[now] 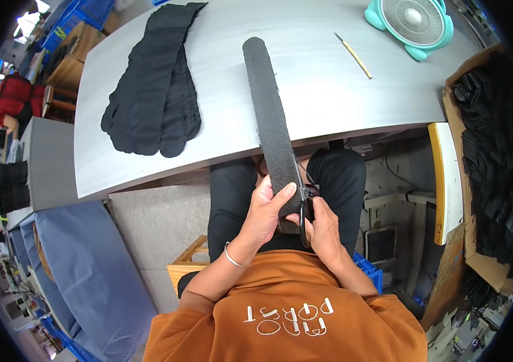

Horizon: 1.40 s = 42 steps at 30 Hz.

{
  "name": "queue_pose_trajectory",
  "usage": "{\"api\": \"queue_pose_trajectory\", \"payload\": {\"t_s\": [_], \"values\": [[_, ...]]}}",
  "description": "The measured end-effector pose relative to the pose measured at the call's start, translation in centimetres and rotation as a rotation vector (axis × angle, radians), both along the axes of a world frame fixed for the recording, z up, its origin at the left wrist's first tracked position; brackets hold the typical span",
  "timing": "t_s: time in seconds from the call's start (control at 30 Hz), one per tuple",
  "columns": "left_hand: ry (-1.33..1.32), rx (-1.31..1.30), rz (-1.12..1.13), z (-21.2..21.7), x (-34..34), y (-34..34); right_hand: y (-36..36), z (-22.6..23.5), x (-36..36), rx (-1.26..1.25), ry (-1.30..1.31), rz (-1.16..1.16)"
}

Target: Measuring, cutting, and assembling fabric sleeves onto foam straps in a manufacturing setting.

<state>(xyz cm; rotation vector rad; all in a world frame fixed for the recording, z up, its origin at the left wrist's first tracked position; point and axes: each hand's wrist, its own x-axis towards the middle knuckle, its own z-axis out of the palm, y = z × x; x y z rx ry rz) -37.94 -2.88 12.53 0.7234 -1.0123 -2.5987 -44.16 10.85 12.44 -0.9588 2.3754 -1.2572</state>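
Note:
A long dark grey fabric strip (266, 99) with a rounded far end lies across the table's front edge and reaches down over my lap. My left hand (262, 212) grips its near part, the thumb pressed on top. In my right hand (326, 229) is a pair of scissors (303, 224) with black handles. The blades point away from me and lie along the strip's right edge; whether they are cutting cannot be made out. A few loose threads stick out from the strip's sides. Left of it, several black fabric strips (150, 90) lie fanned in an overlapping pile.
On the pale table (220, 114) lies a thin pointed tool (356, 57) with a light handle. A turquoise fan (413, 18) stands at the far right. Beside the table's right end is a cardboard box (449, 99) full of black pieces. Blue-grey cloth (87, 259) covers something at left.

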Motion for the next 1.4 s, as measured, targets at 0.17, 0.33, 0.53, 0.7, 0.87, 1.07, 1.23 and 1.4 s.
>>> {"api": "queue_pose_trajectory", "payload": {"t_s": [0.17, 0.33, 0.53, 0.7, 0.87, 1.07, 1.23, 1.4], "values": [[0.058, 0.038, 0.106, 0.7, -0.9, -2.1, 0.0, 0.1, 0.4, 0.011, 0.004, 0.008], [0.051, 0.005, 0.157, 1.0, -1.7, -3.5, 0.0, 0.0, 0.6, 0.068, 0.000, 0.049], [0.057, 0.021, 0.137, 1.1, -1.3, -1.6, 0.3, 0.5, 0.0, 0.165, 0.006, 0.046], [0.044, 0.084, 0.091, 0.4, -1.3, -1.2, 0.8, 0.1, 0.6, 0.131, -0.005, 0.012], [0.035, 0.110, 0.054, 0.2, -1.6, -1.0, 1.2, -0.3, 0.7, 0.104, -0.009, -0.025], [0.041, 0.136, 0.030, 0.1, -1.5, -0.7, 1.3, -1.2, -0.2, -0.049, -0.234, -0.087], [-0.020, 0.052, 0.078, 0.5, -1.7, -0.9, 1.3, -0.8, -0.4, -0.188, -0.700, -0.044], [0.135, -0.059, 0.214, 2.9, -2.9, -4.9, 2.4, -1.1, 0.6, 0.049, -0.402, -0.021]]}}
